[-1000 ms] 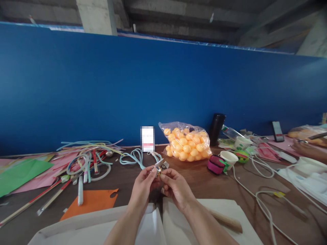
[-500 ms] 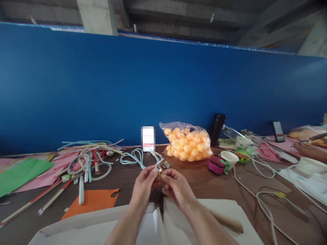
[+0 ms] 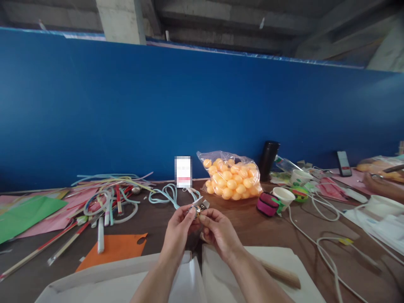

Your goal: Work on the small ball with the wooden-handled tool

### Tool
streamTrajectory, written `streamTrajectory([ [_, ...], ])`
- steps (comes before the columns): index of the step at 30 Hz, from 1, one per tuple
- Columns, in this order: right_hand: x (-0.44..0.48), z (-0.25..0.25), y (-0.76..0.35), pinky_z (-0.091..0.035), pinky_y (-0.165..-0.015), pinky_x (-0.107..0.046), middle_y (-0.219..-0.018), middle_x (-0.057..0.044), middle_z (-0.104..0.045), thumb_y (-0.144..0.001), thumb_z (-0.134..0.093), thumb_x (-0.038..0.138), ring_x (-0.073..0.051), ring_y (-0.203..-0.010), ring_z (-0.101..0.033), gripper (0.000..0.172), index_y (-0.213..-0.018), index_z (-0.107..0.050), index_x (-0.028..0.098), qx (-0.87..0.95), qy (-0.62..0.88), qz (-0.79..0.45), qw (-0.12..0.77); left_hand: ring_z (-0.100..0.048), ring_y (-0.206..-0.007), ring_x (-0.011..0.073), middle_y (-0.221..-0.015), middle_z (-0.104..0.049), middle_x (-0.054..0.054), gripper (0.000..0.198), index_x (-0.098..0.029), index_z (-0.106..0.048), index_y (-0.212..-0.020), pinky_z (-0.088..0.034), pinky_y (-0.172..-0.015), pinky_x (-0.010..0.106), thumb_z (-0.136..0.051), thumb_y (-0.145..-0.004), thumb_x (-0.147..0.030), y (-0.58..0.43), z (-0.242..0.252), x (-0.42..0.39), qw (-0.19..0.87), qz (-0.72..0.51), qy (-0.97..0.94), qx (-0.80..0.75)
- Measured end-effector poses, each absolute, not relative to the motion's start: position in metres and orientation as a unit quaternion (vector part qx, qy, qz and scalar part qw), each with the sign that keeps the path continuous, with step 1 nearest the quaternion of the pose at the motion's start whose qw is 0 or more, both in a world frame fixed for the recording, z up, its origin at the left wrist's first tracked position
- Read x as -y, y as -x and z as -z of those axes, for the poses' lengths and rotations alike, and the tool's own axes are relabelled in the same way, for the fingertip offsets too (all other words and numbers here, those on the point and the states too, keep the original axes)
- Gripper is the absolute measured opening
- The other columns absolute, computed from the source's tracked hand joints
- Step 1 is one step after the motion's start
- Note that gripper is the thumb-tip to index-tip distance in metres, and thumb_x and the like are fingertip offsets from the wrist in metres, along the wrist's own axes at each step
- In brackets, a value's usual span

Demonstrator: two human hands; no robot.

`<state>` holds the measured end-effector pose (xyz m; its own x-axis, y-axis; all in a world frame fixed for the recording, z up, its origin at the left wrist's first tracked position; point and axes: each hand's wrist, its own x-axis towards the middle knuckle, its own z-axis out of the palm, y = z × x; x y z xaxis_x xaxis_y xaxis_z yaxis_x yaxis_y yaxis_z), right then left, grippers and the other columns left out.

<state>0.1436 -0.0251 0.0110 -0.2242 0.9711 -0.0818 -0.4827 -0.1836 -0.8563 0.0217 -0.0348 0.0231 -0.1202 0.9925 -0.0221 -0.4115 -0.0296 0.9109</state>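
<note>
Close together near the table's front middle, my left hand (image 3: 177, 230) and my right hand (image 3: 221, 233) pinch a small shiny metal piece (image 3: 197, 210) between thumbs and fingers. It has rounded silver parts, like small bells, but its exact kind is too small to make out. My left hand grips its left side; my right fingertips press on its right side. The other fingers curl beneath, hiding its lower part. Just beyond the hands, a white card (image 3: 183, 171) with a light-blue lanyard (image 3: 164, 195) stands by the blue partition.
Orange balls fill a clear bag (image 3: 232, 176). Left lie coloured tubes and strips (image 3: 110, 198), green paper (image 3: 31, 216) and orange paper (image 3: 113, 250). A wooden stick (image 3: 280, 273) rests on white board (image 3: 284, 256). Right are paper cups (image 3: 283, 195), cables (image 3: 328, 261) and another person's hand (image 3: 378, 184).
Very little differs. Both hands keep their hold on the metal piece, with only a slight shift of the fingers. The other person's hand at the far right moves slightly.
</note>
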Motion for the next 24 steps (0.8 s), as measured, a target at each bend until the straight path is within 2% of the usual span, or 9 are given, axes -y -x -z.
streamTrajectory([
  [18, 0.0271, -0.0151, -0.1436, -0.028, -0.040, -0.016, -0.044, 0.008, -0.051, -0.062, -0.082, 0.037, -0.003, -0.037, -0.038, 0.035, -0.074, -0.057, 0.016, 0.359, 0.340, -0.693, 0.524, -0.063, -0.082, 0.0183, -0.092, -0.068, 0.008, 0.038, -0.015, -0.066, -0.099, -0.051, -0.075, 0.031, -0.070, -0.074, -0.042, -0.0211, -0.0200, 0.0341, 0.546, -0.620, -0.378, -0.417],
  [24, 0.0268, -0.0117, -0.1441, -0.032, -0.040, -0.016, -0.046, 0.007, -0.053, -0.065, -0.081, 0.037, -0.005, -0.037, -0.045, 0.034, -0.075, -0.056, 0.016, 0.368, 0.345, -0.689, 0.521, -0.063, -0.083, 0.0185, -0.092, -0.070, 0.009, 0.040, -0.014, -0.067, -0.100, -0.050, -0.074, 0.029, -0.070, -0.073, -0.043, -0.0225, -0.0209, 0.0361, 0.515, -0.624, -0.396, -0.435],
])
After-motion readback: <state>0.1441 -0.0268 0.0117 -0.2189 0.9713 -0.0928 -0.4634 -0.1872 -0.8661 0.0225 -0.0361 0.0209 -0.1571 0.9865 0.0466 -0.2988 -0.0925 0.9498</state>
